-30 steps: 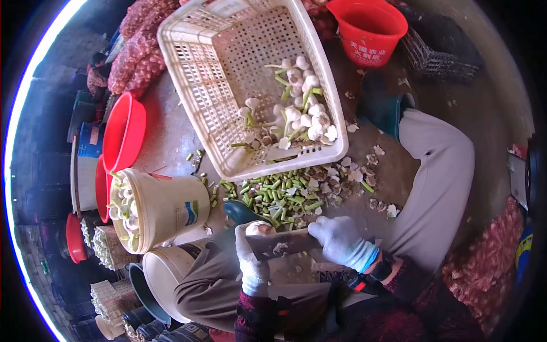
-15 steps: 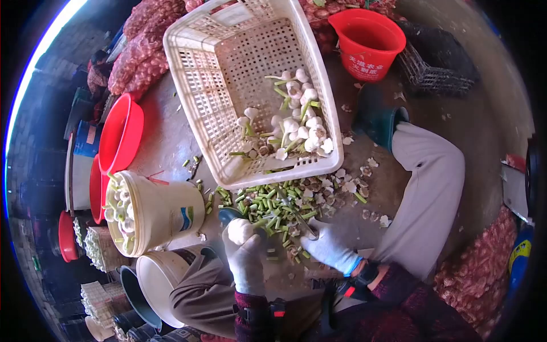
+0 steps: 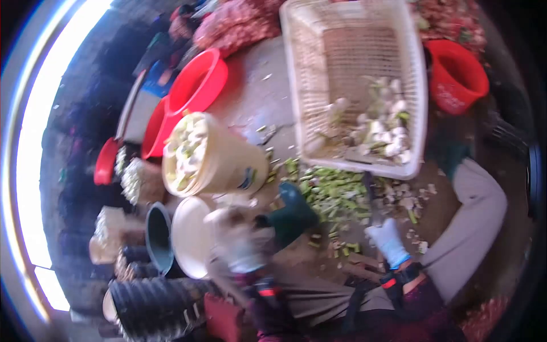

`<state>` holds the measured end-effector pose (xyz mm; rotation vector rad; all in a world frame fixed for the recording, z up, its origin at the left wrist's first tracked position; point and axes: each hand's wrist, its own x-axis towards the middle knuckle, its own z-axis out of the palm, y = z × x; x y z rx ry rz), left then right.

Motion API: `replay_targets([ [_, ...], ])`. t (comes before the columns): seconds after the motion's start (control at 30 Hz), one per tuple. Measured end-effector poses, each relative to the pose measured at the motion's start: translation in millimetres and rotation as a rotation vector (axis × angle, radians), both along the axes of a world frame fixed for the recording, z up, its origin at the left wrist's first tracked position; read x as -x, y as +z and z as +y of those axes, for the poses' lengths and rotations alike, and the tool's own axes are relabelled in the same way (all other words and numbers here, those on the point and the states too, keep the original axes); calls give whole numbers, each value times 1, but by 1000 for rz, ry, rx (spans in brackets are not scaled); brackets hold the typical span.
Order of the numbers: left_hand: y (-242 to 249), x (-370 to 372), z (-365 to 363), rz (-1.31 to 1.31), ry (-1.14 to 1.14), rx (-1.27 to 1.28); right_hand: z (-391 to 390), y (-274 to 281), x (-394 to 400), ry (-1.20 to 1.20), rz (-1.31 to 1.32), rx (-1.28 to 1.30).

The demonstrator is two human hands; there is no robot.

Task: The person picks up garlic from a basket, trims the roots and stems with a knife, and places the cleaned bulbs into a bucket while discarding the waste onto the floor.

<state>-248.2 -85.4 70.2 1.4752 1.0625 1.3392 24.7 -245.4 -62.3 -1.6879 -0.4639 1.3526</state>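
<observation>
My left hand (image 3: 239, 245), in a pale glove, is smeared by motion at the right side of a white bucket (image 3: 187, 239). Its fingers and anything in them do not show clearly. My right hand (image 3: 388, 242), gloved too, is closed around the lower end of a cutting tool with a long dark blade (image 3: 369, 196). The blade points away from me, over cut green garlic stems (image 3: 330, 194) on the floor. Beyond them, a white plastic crate (image 3: 288, 68) holds several garlic bulbs (image 3: 393, 137) with short stems.
A cream bucket (image 3: 231, 159) full of garlic stands tilted in view at the left. Red tubs (image 3: 219, 74) are behind it, and a red bucket (image 3: 456, 102) is right of the crate. Net sacks (image 3: 239, 25) lie at the back. My green boot (image 3: 293, 214) is between the hands.
The view has swung left, so the crate appears farther right. My left hand, which held a garlic bulb over the stems, has moved left to the white bucket. My right hand still grips the tool.
</observation>
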Motion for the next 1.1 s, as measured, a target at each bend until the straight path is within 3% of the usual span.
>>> replay_targets([
  [0.03, 19, 2, 8, -315, 60, 56, -7, -19, 0, 144, -241, -77],
  [0.1, 63, 2, 24, -927, 194, 219, 5, 1, 6, 372, -590, -231],
  [0.13, 70, 1, 35, -1217, 285, 316, 4, 26, 12, 17, -307, -91],
  [0.23, 47, -79, 92, -608, -167, 436, 8, 31, 14, 42, -264, -97],
  [0.3, 20, -153, 121, -195, -199, 564, 8, 36, 7, 51, -245, -112],
  [0.43, -77, -250, 202, 455, -424, 565, 2, 8, -6, 45, -278, 5],
  [0.47, -105, -270, 222, 683, -413, 469, 2, 12, -11, 71, -325, 87],
  [0.5, -123, -292, 235, 990, -351, 283, 5, 16, -15, -67, -241, 29],
  [0.53, -140, -312, 247, 1283, -284, 84, -2, 10, -14, 8, -158, 151],
  [0.57, -157, -324, 258, 1284, -301, 91, 0, 4, -10, -111, -103, 64],
  [0.6, -173, -337, 270, 1443, -280, 77, 11, 6, -12, -233, -54, -30],
  [0.63, -186, -348, 280, 1601, -256, 58, 14, 15, -22, -165, -68, -18],
  [0.73, -204, -360, 294, 1693, -265, 49, 26, 25, -38, -232, -263, -128],
  [0.8, -193, -357, 287, 1689, -275, 8, 23, 18, -33, -234, -264, -142],
  [0.9, -132, -340, 242, 820, -338, 260, 12, 17, -35, -220, -224, -105],
  [0.93, -144, -318, 244, 414, -483, 444, 8, 17, -34, -218, -205, -99],
  [1.0, -110, -287, 201, 160, -654, 468, 6, 7, -35, -104, -325, -107],
  [1.03, -95, -267, 177, 47, -642, 584, 9, 20, -39, -119, -249, -62],
  [1.07, -75, -255, 144, 23, -594, 583, 11, 29, -43, -152, -180, -139],
  [1.1, -58, -240, 117, 76, -592, 577, 12, 29, -43, -119, -292, -175],
])
